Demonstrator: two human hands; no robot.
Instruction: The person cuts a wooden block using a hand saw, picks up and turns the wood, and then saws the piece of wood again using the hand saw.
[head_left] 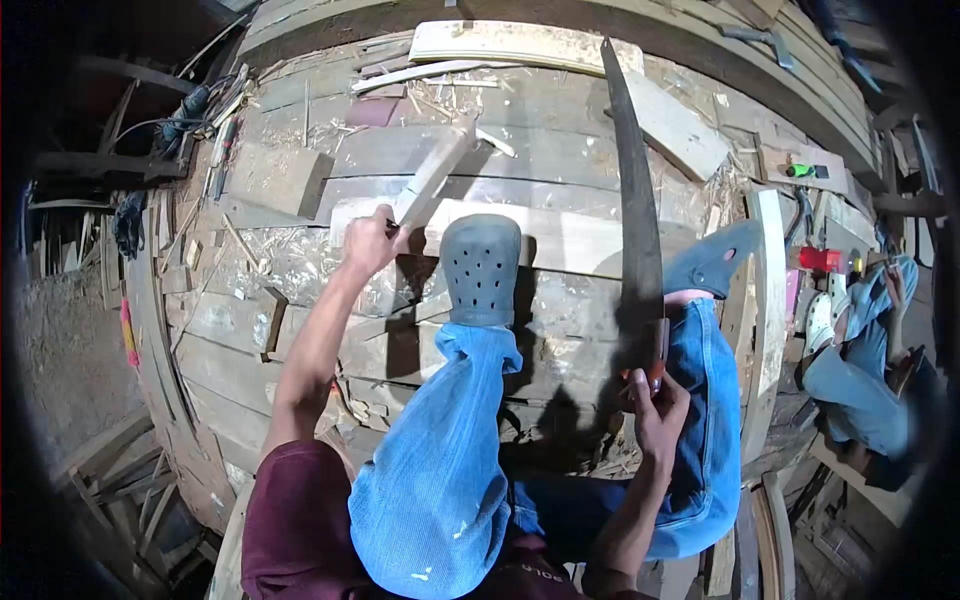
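Observation:
My left hand (373, 243) is closed round the near end of a short wooden strip (436, 168), which slants up and away to the right. Under that strip lies a pale plank (575, 240), with my foot in a grey clog (482, 262) resting on it. In my right hand (659, 412) is the handle of a handsaw. The long dark blade of the handsaw (634, 190) points away from me, its tip over the boards at the back. The blade appears raised above the plank, beside my other clog (712, 262).
A wooden block (283, 182) sits on the left among shavings. More boards (525, 45) lie at the back, near a hatchet-like tool (762, 42). On the right are a green-handled item (803, 171), a red object (820, 259) and another seated person (860, 385).

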